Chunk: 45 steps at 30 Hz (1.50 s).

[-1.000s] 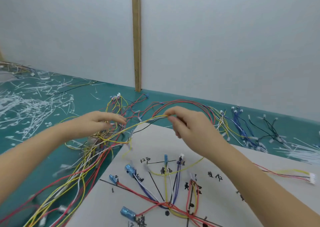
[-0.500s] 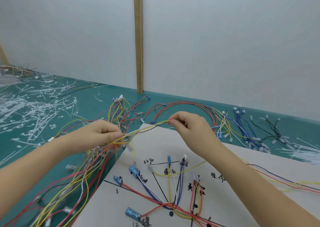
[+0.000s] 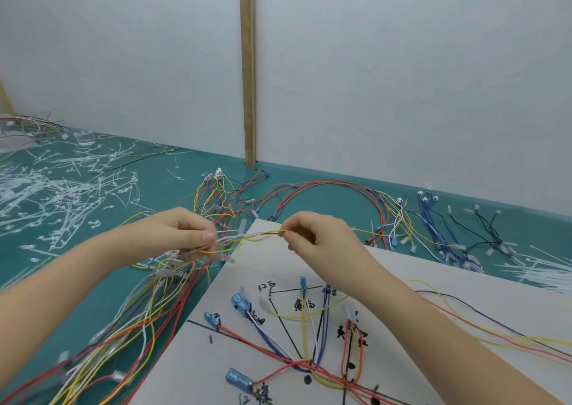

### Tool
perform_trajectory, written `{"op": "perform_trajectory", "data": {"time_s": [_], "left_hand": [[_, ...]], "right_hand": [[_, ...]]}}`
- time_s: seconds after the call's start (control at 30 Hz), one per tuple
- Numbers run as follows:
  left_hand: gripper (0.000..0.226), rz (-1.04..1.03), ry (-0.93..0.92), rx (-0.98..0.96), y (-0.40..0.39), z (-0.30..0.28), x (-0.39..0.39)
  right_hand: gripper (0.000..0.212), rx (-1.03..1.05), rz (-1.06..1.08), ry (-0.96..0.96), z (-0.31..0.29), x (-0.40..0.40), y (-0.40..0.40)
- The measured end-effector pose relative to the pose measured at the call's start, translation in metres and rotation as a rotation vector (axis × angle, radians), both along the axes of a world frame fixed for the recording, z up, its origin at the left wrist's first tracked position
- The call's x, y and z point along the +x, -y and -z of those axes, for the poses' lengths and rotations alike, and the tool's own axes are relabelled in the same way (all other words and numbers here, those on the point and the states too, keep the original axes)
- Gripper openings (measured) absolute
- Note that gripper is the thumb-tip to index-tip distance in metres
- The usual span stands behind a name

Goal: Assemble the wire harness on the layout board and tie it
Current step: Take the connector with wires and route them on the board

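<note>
A white layout board (image 3: 396,284) with black hand-drawn lines and labels lies at the lower right. Red, yellow, blue and white wires with blue terminals (image 3: 238,380) fan out along its lines and meet near a junction (image 3: 309,366). My left hand (image 3: 173,237) grips a tangled bundle of loose wires (image 3: 148,308) that trails off the board's left edge. My right hand (image 3: 322,240) pinches a yellow wire (image 3: 257,235) between thumb and forefinger, stretched from the bundle above the board's top corner.
The green table (image 3: 154,188) carries a heap of white cable ties (image 3: 52,188) at the left. Red wire loops (image 3: 325,184) and blue and black leads (image 3: 445,231) lie behind the board. More white ties (image 3: 541,268) sit far right. A wooden post (image 3: 249,70) stands against the white wall.
My left hand has closed round the bundle and drawn nearer to my right hand. My right hand has pulled the yellow wire out to the right, over the board's corner.
</note>
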<state>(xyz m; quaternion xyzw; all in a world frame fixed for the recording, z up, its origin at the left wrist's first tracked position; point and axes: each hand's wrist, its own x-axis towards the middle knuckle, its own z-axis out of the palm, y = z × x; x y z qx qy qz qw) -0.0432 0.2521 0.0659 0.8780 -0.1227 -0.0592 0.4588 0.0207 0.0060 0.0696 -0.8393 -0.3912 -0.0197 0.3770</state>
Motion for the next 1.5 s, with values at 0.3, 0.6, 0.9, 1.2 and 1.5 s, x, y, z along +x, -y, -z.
{"op": "perform_trajectory", "data": {"time_s": [0.3,0.6,0.9,1.2,1.5], "left_hand": [[0.065,-0.056,-0.269,0.074,0.020,0.017,0.012],[0.024,0.065,-0.122,0.136,-0.005,0.023,-0.001],[0.026,0.133,-0.200,0.118,0.015,0.029,0.006],[0.031,-0.051,-0.068,0.238,0.004,0.030,-0.001],[0.029,-0.044,0.200,0.466,-0.004,0.046,-0.018]], "right_hand": [[0.026,0.384,-0.019,-0.187,-0.009,-0.006,0.002],[0.023,0.639,0.058,-0.285,-0.026,0.002,0.022],[0.023,0.522,-0.044,-0.329,-0.023,-0.014,0.006],[0.024,0.838,0.123,-0.315,-0.040,0.001,0.037],[0.019,0.996,0.246,-0.309,-0.050,0.010,0.065]]}}
